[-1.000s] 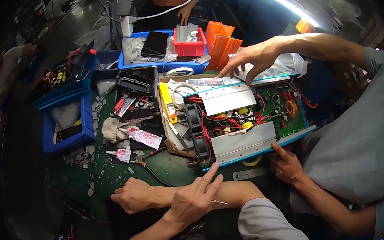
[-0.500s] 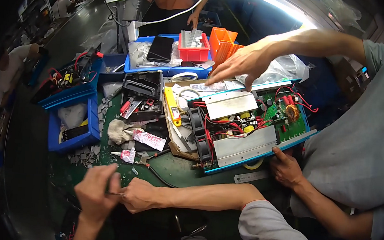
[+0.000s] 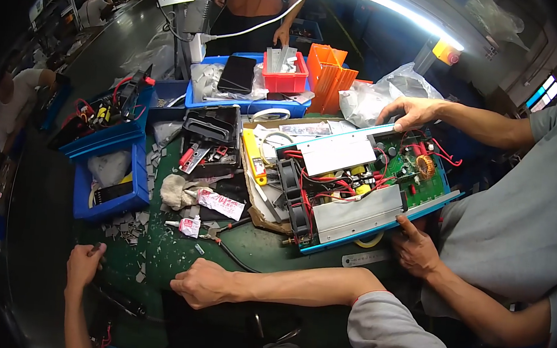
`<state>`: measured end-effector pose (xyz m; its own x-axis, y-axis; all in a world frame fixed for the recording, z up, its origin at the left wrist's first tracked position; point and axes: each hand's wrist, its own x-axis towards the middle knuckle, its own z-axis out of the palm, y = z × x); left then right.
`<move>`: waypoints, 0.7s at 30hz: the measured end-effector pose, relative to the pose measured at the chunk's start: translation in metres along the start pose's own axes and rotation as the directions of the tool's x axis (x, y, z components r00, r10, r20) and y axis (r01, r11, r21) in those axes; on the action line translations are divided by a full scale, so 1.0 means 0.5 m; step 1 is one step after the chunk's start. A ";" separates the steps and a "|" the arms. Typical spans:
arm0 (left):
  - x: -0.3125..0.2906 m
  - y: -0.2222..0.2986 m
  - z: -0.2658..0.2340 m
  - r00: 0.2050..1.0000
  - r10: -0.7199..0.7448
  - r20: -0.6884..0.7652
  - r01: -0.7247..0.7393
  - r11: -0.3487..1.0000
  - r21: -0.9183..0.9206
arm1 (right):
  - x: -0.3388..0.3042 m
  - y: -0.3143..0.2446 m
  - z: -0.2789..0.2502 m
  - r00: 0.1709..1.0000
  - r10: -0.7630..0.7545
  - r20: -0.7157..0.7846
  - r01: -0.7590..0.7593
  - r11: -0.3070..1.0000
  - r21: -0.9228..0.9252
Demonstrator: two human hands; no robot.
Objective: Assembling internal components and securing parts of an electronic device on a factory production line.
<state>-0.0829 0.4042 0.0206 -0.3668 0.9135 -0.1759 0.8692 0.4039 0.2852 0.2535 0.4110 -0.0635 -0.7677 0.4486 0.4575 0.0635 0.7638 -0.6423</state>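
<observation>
My left hand (image 3: 85, 266) is at the lower left above the green worktop, fingers closed around a small dark thing too small to name. My right hand (image 3: 204, 285) rests as a closed fist near the table's front; whatever it may hold is hidden. Beyond that fist lie pliers (image 3: 212, 233) with red-black handles, a small white-and-red tube (image 3: 188, 226) and a larger crumpled tube (image 3: 221, 203). A co-worker at the right grips the blue-edged open power unit (image 3: 354, 220) by both long sides with two hands. It shows fans, red wires and a green circuit board.
A blue bin (image 3: 112, 192) stands at the left, with another open unit (image 3: 108, 119) above it. Small grey pieces (image 3: 127, 226) are scattered nearby. Farther back are a black tool tray (image 3: 210, 138), a blue tray holding a red box (image 3: 284, 80), and orange parts (image 3: 330, 76).
My left hand has moved left and down, away from my right fist, which stays put. The co-worker's far hand has come down onto the unit's far edge.
</observation>
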 end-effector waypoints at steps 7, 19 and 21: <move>0.033 0.003 0.004 0.977 0.034 0.211 -0.007 0.992 -0.128 | -0.002 -0.001 0.000 1.000 0.009 0.003 -0.009 1.000 0.012; 0.039 -0.003 0.024 0.985 0.051 0.166 -0.035 0.995 -0.095 | -0.004 -0.004 -0.005 1.000 0.024 -0.005 -0.024 1.000 -0.001; 0.025 -0.031 0.021 0.989 0.065 0.130 -0.054 0.995 -0.088 | 0.005 -0.006 0.004 1.000 0.000 -0.010 0.001 1.000 0.018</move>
<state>-0.0978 0.4090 0.0041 -0.2635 0.9238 -0.2778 0.8552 0.3570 0.3757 0.2500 0.4087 -0.0616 -0.7610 0.4531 0.4642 0.0517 0.7558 -0.6528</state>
